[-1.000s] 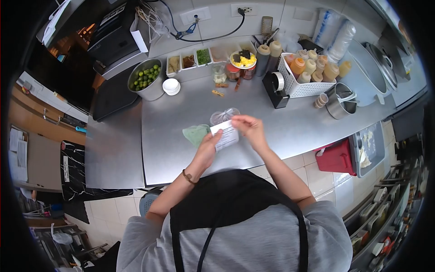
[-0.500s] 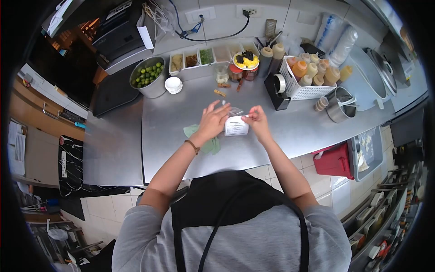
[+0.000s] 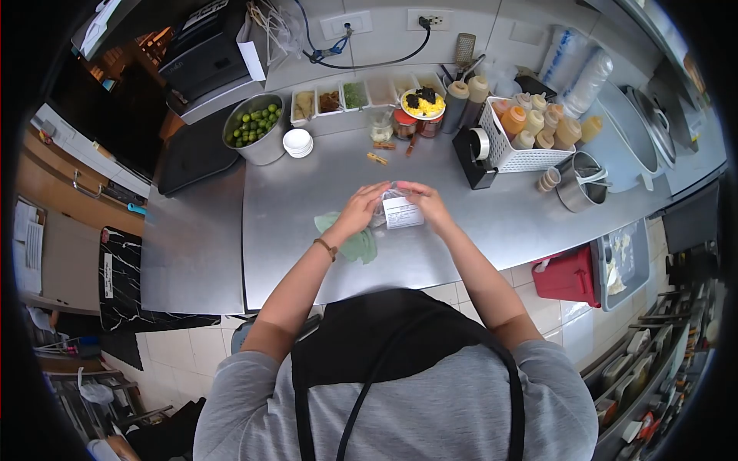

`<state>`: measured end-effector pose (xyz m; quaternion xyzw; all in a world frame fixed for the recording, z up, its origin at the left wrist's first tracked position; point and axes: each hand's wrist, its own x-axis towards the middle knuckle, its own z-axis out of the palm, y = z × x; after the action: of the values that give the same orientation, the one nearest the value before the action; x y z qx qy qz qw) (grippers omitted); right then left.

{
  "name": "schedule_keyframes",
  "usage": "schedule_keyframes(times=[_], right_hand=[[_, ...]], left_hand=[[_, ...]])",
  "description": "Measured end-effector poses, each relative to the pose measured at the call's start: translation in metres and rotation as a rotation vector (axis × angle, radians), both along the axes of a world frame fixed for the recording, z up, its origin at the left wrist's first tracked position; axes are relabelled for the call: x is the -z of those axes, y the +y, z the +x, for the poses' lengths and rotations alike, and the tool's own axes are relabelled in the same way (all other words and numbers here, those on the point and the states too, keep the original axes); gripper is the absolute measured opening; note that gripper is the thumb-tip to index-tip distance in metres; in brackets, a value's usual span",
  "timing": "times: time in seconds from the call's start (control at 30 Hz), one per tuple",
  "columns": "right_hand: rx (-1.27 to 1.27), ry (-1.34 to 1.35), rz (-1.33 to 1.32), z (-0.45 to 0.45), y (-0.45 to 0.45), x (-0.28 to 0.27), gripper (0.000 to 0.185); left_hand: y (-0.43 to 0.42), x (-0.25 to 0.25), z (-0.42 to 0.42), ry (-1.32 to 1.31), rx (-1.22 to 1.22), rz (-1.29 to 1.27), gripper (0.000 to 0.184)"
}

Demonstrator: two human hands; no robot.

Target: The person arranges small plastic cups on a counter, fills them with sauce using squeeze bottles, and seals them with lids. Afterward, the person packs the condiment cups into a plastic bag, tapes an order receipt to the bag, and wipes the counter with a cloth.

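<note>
A clear plastic bag point(image 3: 377, 218) lies on the steel counter in front of me, with a white printed label point(image 3: 403, 213) on its near side. My left hand point(image 3: 360, 210) is around the bag's left side, fingers closed against it. On the right, my right hand point(image 3: 427, 203) has its fingers on the bag's top and the label's upper right edge. What the bag contains is mostly hidden. Beside my left wrist lies a crumpled green cloth point(image 3: 359, 244), partly under the forearm.
Behind are a pot of limes point(image 3: 255, 129), small white bowls point(image 3: 297, 143), clothespins point(image 3: 377, 158) and a bowl of yellow food point(image 3: 422, 103). A black tape dispenser point(image 3: 474, 159), a white basket of bottles point(image 3: 525, 156) and a metal pot point(image 3: 580, 183) stand right.
The label, held between both hands a second ago, now sits against the bag. My left hand has moved from the label to the bag's left side, and both hands have closed in around it.
</note>
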<state>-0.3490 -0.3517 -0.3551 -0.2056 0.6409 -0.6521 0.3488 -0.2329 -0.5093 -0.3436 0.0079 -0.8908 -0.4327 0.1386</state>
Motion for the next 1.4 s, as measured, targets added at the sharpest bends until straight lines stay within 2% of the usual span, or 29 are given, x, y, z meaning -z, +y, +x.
schedule_keyframes(times=[0.1,0.13,0.17,0.2,0.27,0.33,0.43,0.5,0.57,0.6,0.67,0.73,0.77,0.83,0.87,0.9,0.93,0.97,1.0,1.03,1.07,1.1,1.13,1.2,1.27,1.33,1.37,1.4], right_hand=[[0.042,0.017,-0.044,0.006,0.003,-0.007,0.026],[0.155,-0.063,0.0,0.009,0.008,-0.019,0.022],[0.268,-0.143,0.046,0.011,0.012,-0.026,0.019],[0.265,-0.144,0.047,0.008,0.017,-0.024,0.019],[0.237,0.083,0.124,-0.004,0.032,-0.013,0.016],[-0.185,0.354,0.206,0.004,0.043,0.004,0.02],[-0.807,0.727,0.259,0.063,0.022,-0.03,0.021],[-0.822,1.048,-0.041,0.095,-0.007,0.0,0.028],[-0.684,1.469,0.074,0.108,-0.044,-0.001,0.04],[-0.681,1.465,0.078,0.106,-0.06,0.014,0.04],[-0.535,1.387,0.294,0.097,-0.081,0.062,0.044],[-0.477,1.418,0.291,0.086,-0.056,0.078,0.044],[-0.418,1.459,0.282,0.076,-0.036,0.082,0.044],[-0.485,1.182,0.399,0.049,0.034,0.028,0.052],[-0.276,1.228,0.543,0.028,0.077,0.073,0.052],[-0.146,1.228,0.615,0.014,0.121,0.066,0.049],[0.026,1.353,0.686,-0.01,0.168,0.086,0.046],[0.137,1.343,0.904,-0.033,0.214,0.102,0.046],[0.176,1.075,1.102,-0.054,0.246,0.096,0.051],[0.307,1.033,1.192,-0.066,0.273,0.091,0.042],[0.523,0.916,1.214,-0.071,0.285,0.088,0.042],[0.608,0.926,1.292,-0.074,0.285,0.088,0.044],[0.599,0.931,1.281,-0.069,0.271,0.092,0.044],[0.48,1.125,1.179,-0.052,0.222,0.104,0.045],[0.268,1.258,0.876,0.003,0.131,0.088,0.046],[0.041,1.282,0.589,0.046,0.043,0.066,0.051],[-0.051,1.312,0.662,0.061,0.001,0.061,0.053],[-0.091,1.343,0.62,0.065,-0.037,0.063,0.053]], left_hand=[[-0.006,0.003,-0.001,-0.023,0.044,0.031,0.043],[-0.008,-0.001,0.0,-0.022,0.043,0.032,0.043],[-0.011,-0.005,0.001,-0.06,0.094,0.001,0.05],[-0.013,-0.008,0.003,-0.099,0.145,-0.03,0.058],[-0.011,-0.017,0.006,-0.109,0.129,-0.124,0.064],[-0.008,-0.019,0.004,-0.119,0.113,-0.222,0.071],[-0.006,-0.013,-0.011,-0.205,0.019,-0.193,0.067],[-0.006,-0.013,-0.021,-0.211,-0.045,-0.173,0.06],[-0.007,-0.023,-0.028,-0.198,-0.091,-0.109,0.059],[-0.006,-0.032,-0.03,-0.185,-0.145,-0.042,0.058],[-0.01,-0.053,-0.03,-0.153,-0.149,0.01,0.059],[-0.024,-0.059,-0.024,-0.037,-0.18,0.19,0.058],[-0.031,-0.069,-0.015,-0.003,-0.212,0.149,0.058],[-0.052,-0.082,0.008,0.05,-0.273,0.107,0.059],[-0.065,-0.082,0.026,0.067,-0.304,0.11,0.059],[-0.081,-0.077,0.045,0.052,-0.356,0.078,0.059],[-0.097,-0.074,0.065,0.042,-0.405,0.043,0.058],[-0.106,-0.075,0.087,0.036,-0.437,0.068,0.056],[-0.114,-0.076,0.11,0.031,-0.47,0.091,0.054],[-0.124,-0.067,0.135,0.052,-0.524,0.157,0.052],[-0.133,-0.056,0.159,0.076,-0.581,0.223,0.05],[-0.138,-0.052,0.184,0.034,-0.668,0.176,0.049],[-0.142,-0.05,0.209,-0.008,-0.758,0.127,0.048],[-0.147,-0.039,0.255,-0.007,-0.833,0.206,0.048],[-0.141,-0.037,0.288,0.007,-0.941,0.24,0.047],[-0.135,-0.041,0.309,-0.009,-0.993,0.244,0.047],[-0.134,-0.043,0.317,-0.029,-1.031,0.254,0.047],[-0.134,-0.043,0.323,-0.028,-1.043,0.249,0.047]])
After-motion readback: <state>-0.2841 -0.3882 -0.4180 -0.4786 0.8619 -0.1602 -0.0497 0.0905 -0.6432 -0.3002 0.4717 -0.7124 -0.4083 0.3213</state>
